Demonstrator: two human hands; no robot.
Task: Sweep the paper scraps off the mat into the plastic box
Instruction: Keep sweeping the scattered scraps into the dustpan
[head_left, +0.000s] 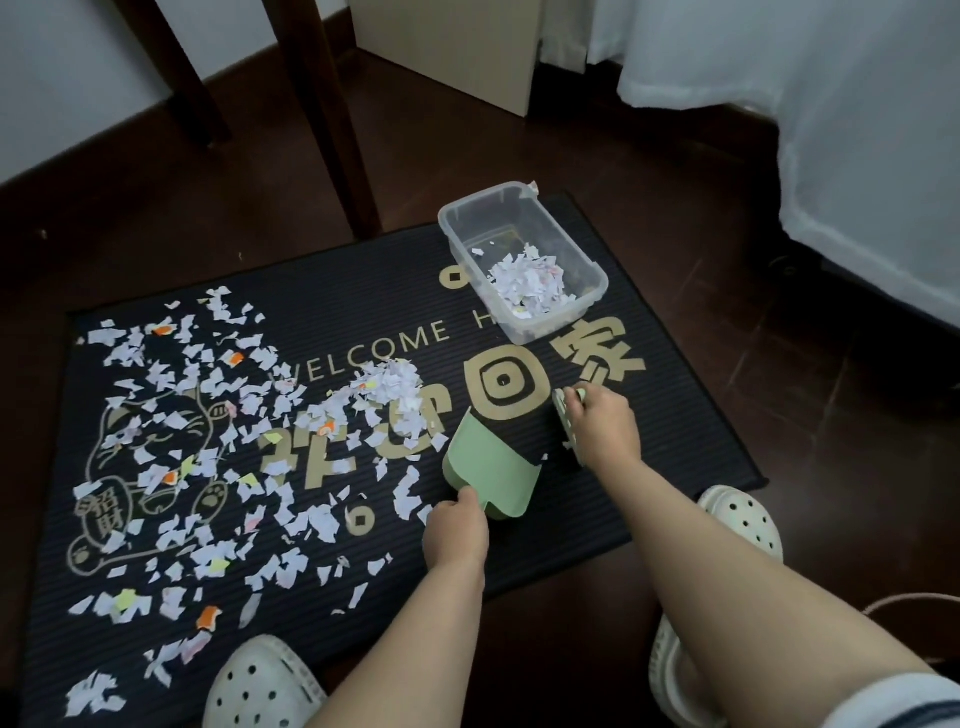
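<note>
A black welcome mat (519, 551) lies on the floor, its left half strewn with paper scraps (171, 441). A small heap of scraps (389, 387) sits near the mat's middle. The clear plastic box (452, 223) stands on the mat's far right and holds a pile of scraps. My left hand (456, 530) grips the handle of a green dustpan (488, 467), whose mouth points toward the heap and looks empty. My right hand (602, 428) holds a small pale green brush (566, 415) to the right of the dustpan, its bristles on the mat.
Dark wooden table legs (332, 119) stand beyond the mat's far edge. A beige cabinet (452, 47) is behind them, and a white bed cover (831, 104) hangs at the right. My white perforated clogs (260, 686) (743, 519) rest at the mat's near edge.
</note>
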